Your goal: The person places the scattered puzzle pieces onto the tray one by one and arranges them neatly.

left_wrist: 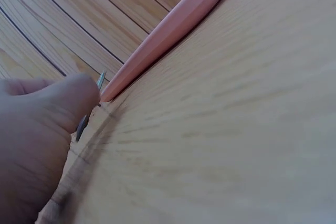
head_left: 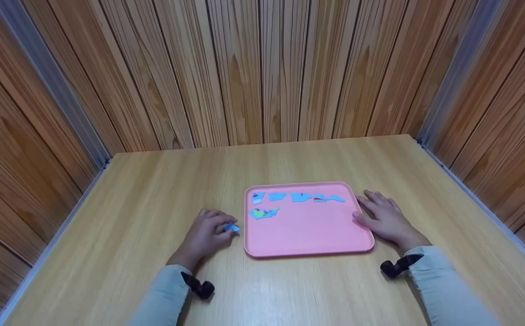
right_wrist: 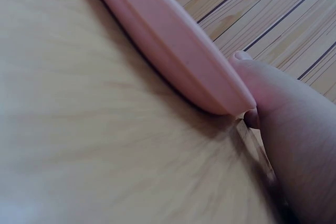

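Left of the pink tray (head_left: 310, 233), my left hand (head_left: 205, 233) pinches a small blue puzzle piece (head_left: 231, 227) between thumb and fingers. In the left wrist view the puzzle piece (left_wrist: 83, 128) shows as a thin edge, partly hidden by the thumb. My right hand (head_left: 389, 222) holds the tray's right edge, its thumb over the rim and its other fingers outside. On the tray, several irregular blue pieces (head_left: 300, 196) lie in a row along the far side. Below their left end lies a blue piece with yellow-green patches (head_left: 263, 213).
The tray lies flat on a light wooden table (head_left: 176, 181). Wood-panelled walls (head_left: 262, 72) stand behind the table and at both sides. Each wrist carries a small black camera, such as the left wrist's camera (head_left: 201, 287).
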`<state>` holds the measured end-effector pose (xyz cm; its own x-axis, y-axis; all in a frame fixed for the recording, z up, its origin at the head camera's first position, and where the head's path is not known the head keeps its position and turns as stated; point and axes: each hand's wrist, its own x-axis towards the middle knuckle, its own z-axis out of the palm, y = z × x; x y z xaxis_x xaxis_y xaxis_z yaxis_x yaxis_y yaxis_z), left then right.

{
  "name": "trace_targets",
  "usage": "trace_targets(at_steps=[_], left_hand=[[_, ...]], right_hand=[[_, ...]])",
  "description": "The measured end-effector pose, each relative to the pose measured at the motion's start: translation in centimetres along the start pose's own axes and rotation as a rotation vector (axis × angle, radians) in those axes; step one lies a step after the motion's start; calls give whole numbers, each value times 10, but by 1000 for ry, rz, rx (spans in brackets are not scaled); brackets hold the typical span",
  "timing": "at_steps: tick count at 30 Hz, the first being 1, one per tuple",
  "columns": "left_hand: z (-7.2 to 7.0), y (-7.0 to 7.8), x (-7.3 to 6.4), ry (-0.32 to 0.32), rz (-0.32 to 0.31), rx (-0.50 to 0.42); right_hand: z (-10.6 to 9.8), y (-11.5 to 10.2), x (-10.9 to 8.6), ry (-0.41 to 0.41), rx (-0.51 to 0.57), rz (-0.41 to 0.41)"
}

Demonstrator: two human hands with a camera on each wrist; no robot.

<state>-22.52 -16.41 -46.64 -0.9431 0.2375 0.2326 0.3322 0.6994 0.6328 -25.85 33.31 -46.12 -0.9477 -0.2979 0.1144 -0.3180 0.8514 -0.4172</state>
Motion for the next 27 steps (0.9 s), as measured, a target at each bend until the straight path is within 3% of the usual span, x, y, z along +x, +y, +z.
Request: trace_targets(at_steps=[9,17,23,27], left_hand=[[-1,0,1,-58,-22,-77],[0,7,6,-25,-80,-140],[3,18,14,-25,-65,-125],[4,32,21,-46,-103,-171]], right_hand=[[0,0,0,-11,2,9],[2,2,0,6,5,-6],[3,1,0,15,1,-11],[1,0,0,22,1,-14]])
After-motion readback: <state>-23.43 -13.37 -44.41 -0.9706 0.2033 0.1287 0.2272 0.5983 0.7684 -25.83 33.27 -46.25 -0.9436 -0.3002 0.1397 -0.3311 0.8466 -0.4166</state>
